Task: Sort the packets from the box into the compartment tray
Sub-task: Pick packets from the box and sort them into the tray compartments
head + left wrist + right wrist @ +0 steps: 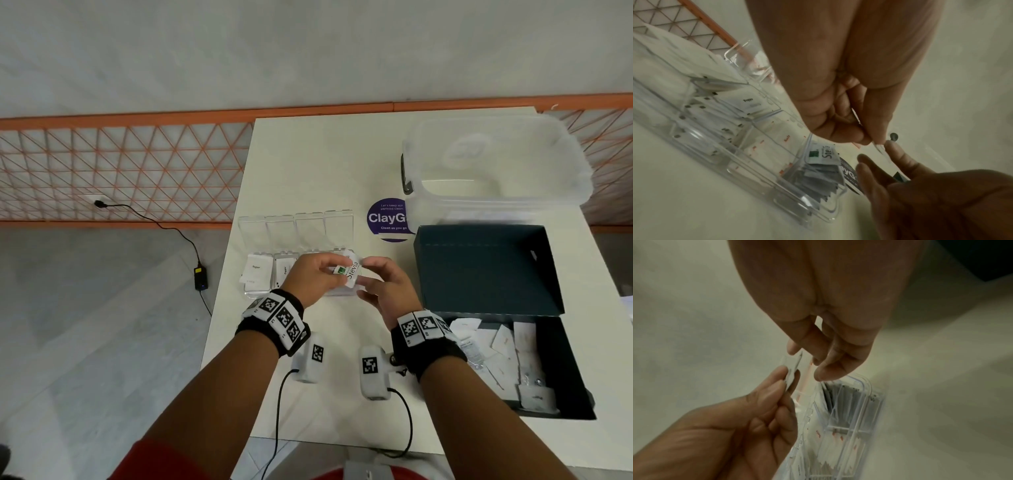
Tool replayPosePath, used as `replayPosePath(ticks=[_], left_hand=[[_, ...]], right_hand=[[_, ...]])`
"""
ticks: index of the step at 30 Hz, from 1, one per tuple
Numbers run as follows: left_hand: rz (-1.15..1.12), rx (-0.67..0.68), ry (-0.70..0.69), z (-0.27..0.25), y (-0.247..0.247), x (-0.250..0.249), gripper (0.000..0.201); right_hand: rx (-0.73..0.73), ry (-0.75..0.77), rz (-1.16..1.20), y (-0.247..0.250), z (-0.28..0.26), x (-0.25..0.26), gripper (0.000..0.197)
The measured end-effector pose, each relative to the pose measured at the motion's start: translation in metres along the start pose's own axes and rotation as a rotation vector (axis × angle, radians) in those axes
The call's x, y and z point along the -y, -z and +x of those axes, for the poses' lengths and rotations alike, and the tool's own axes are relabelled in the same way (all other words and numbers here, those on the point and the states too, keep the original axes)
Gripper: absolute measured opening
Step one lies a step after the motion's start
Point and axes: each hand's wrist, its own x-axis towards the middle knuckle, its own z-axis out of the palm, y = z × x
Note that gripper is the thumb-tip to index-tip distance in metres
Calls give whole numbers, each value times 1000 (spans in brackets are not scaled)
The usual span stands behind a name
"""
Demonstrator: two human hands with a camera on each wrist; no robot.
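My left hand (337,271) pinches a white Stevia packet (352,270) just above the right end of the clear compartment tray (255,293). In the right wrist view the packet (792,368) is edge-on between the left hand's (789,378) thumb and fingers. My right hand (366,275) is beside the packet with loosely extended fingers, one fingertip (794,348) at its top edge. Below, the tray's (824,216) end compartment holds Stevia packets (822,156). The dark box (579,387) at the right holds several white packets (507,349).
Sugar (257,270) and pepper (284,270) packets fill the tray's left compartments, its lids (281,229) standing open. A clear plastic tub (496,164) and a purple sticker (387,219) lie behind. Two white marker devices (311,359) with cables lie near the table's front edge.
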Motion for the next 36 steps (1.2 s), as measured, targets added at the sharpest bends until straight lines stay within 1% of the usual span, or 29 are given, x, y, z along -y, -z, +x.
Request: replayPosePath(ticks=[4,6,7,9,12,14,18,22,24,27,29,31,33,36], left_hand=[[67,-58,26,6,3,2,34],[164,-92,40,10,2,6,41],[217,-103,36,12,1,8,46],[362,-104,3,16,-2,10,51],[593,-78,-51,18,-5,13,50],[683,-71,-81,18,-5,14,51],[745,-76,-134,16,-4,17,46],[785,-26,-166,17,-5,17,37],[775,-2,-151,17,-4,17,38],[783,8,-162,17,-2,16,40],[817,18,-189,18,-2,15,40],[830,23,-210,19,-1,16,41],[820,29,-216,18,-1,18,41],[794,40,-208,18,1,21,43]], right_hand=[[-29,-22,-43,1,5,0,37],[-36,-24,-124,0,6,-1,36],[-37,-18,-204,-1,8,-2,35],[-39,12,-439,-4,12,-6,34],[-24,79,-901,-9,17,-6,41],[5,89,-1105,-13,18,-3,45],[84,73,-1371,-28,16,4,38],[101,-1,-1511,-41,15,10,33],[128,-40,-1545,-47,18,14,31],[157,-99,-1502,-53,20,23,29],[148,-123,-1475,-55,19,28,29],[133,-185,-1431,-58,15,31,30],[150,-283,-1345,-63,13,30,27],[166,-444,-1109,-66,13,33,28]])
